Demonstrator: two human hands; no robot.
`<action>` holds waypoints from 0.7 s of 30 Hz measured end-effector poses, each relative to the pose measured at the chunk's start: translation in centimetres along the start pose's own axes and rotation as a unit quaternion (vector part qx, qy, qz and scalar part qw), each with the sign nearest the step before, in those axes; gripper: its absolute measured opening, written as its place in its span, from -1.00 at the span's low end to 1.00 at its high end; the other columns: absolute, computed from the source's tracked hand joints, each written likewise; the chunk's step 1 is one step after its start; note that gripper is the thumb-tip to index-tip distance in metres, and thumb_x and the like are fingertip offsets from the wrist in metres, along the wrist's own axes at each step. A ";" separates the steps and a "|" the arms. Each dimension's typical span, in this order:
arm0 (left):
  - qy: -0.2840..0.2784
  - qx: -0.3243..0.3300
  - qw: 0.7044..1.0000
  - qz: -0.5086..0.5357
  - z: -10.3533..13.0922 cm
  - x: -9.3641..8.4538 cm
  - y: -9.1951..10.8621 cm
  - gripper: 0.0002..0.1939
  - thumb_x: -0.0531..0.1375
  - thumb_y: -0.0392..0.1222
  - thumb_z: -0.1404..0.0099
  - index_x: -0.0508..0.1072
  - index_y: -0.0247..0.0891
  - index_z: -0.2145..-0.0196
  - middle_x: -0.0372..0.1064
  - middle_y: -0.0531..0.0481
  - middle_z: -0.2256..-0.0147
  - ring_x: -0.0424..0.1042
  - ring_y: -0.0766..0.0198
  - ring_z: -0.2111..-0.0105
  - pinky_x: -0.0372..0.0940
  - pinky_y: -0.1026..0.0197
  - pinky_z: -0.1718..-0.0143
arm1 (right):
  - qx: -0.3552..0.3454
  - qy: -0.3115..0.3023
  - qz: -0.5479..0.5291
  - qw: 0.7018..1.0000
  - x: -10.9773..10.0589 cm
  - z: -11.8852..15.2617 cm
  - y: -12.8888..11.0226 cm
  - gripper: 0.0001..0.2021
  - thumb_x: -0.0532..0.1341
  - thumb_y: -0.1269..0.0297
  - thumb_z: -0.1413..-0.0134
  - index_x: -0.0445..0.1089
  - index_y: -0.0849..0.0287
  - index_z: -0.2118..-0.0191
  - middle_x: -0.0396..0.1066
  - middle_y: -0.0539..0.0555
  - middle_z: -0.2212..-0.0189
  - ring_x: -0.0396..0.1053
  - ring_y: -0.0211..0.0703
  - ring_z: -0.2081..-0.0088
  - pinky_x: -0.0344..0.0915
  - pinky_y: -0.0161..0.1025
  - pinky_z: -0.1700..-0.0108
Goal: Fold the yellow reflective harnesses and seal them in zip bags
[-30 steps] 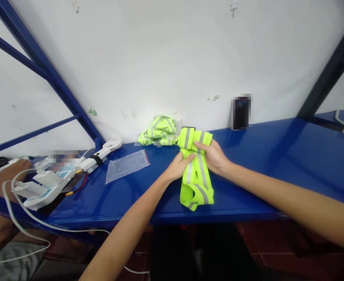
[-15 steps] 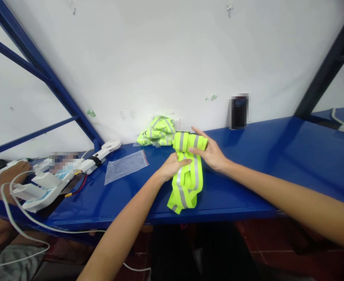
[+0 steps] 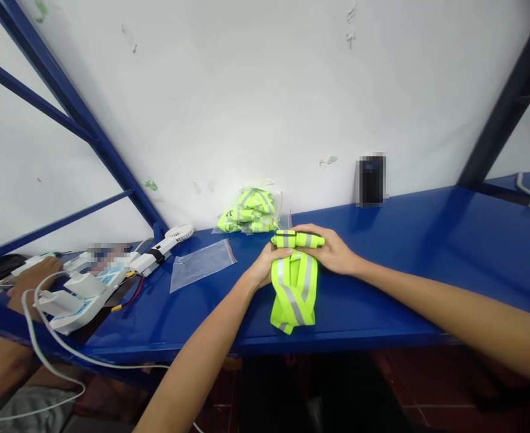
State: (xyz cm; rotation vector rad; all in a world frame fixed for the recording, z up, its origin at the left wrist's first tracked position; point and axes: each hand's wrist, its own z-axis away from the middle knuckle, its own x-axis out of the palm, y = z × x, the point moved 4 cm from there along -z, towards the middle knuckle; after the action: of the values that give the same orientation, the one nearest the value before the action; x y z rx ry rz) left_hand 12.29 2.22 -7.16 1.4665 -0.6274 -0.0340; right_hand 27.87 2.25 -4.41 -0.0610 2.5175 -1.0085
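A neon-yellow reflective strap [image 3: 295, 294] with silver stripes is between my hands, its upper part folded into a compact bundle and its loops hanging down onto the blue table. My left hand [image 3: 267, 264] grips the bundle from the left, thumb laid across its front. From the right, my right hand [image 3: 334, 249] is wrapped round the other end, with fingers behind the fold. Behind them, against the wall, lie clear bags of similar yellow straps [image 3: 249, 210]. Left of my left hand is a flat clear zip bag [image 3: 204, 264].
A white power strip [image 3: 82, 300] with plugs and cables lies at the left, beside a small white fan [image 3: 178, 231]. Another person's hand [image 3: 39, 273] rests there. A dark, blurred-out object [image 3: 372, 180] stands against the wall. Blue frame posts rise on both sides of the table [image 3: 418, 240].
The upper part of the strap has been folded over into a tighter bundle. My right hand has turned and closed round it. The camera view has shifted slightly.
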 end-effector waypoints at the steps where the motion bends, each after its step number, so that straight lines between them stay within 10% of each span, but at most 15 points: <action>1: -0.013 -0.003 0.999 0.029 0.1 0.1 0.1 -0.51 0.43 -0.17 0.07 0.44 -0.28 0.15 0.49 -0.05 0.30 0.48 0.18 0.34 0.33 0.10 0.18 | 0.003 0.000 0.004 1.000 -0.1 0.1 0.1 -0.63 0.23 0.20 -0.15 0.36 0.08 -0.07 0.42 0.14 -0.03 0.38 0.05 -0.05 0.29 -0.02 -0.09; 7: 0.010 -0.034 0.996 0.085 -0.2 0.6 -0.3 -0.55 0.30 0.14 -0.09 0.42 -0.31 0.27 0.46 -0.07 0.40 0.49 0.09 0.31 0.34 0.08 0.18 | 0.000 -0.045 0.018 0.999 0.0 0.2 0.0 -0.62 0.22 0.26 -0.14 0.31 0.06 -0.10 0.37 0.13 -0.04 0.34 0.04 -0.07 0.25 0.00 -0.12; 17: 0.093 0.028 0.994 0.054 -0.5 -0.4 0.1 -0.27 0.21 -0.18 -0.07 0.12 -0.10 -0.21 0.43 0.01 0.24 0.47 0.17 0.31 0.34 0.14 0.23 | 0.016 -0.134 -0.037 0.990 -0.3 0.3 -0.4 -0.56 0.14 0.14 -0.21 0.26 0.01 -0.19 0.22 0.11 -0.19 0.10 0.08 -0.25 -0.03 0.11 -0.29; 21: 0.063 0.083 0.993 0.054 -0.3 -0.3 1.2 -0.26 0.21 -0.36 0.05 0.21 -0.13 -0.13 0.42 0.04 0.24 0.44 0.25 0.33 0.32 0.23 0.28 | 0.152 -0.036 -0.173 0.972 -0.4 0.1 1.1 -0.46 0.09 0.09 -0.25 0.03 -0.10 -0.31 0.04 0.04 -0.33 0.05 0.03 -0.30 0.02 0.10 -0.29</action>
State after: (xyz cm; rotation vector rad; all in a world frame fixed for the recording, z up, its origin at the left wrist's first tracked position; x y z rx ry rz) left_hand 11.77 2.74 -6.14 1.5793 -0.6165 0.1972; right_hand 28.39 3.09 -5.07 -0.4503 2.3030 -1.4886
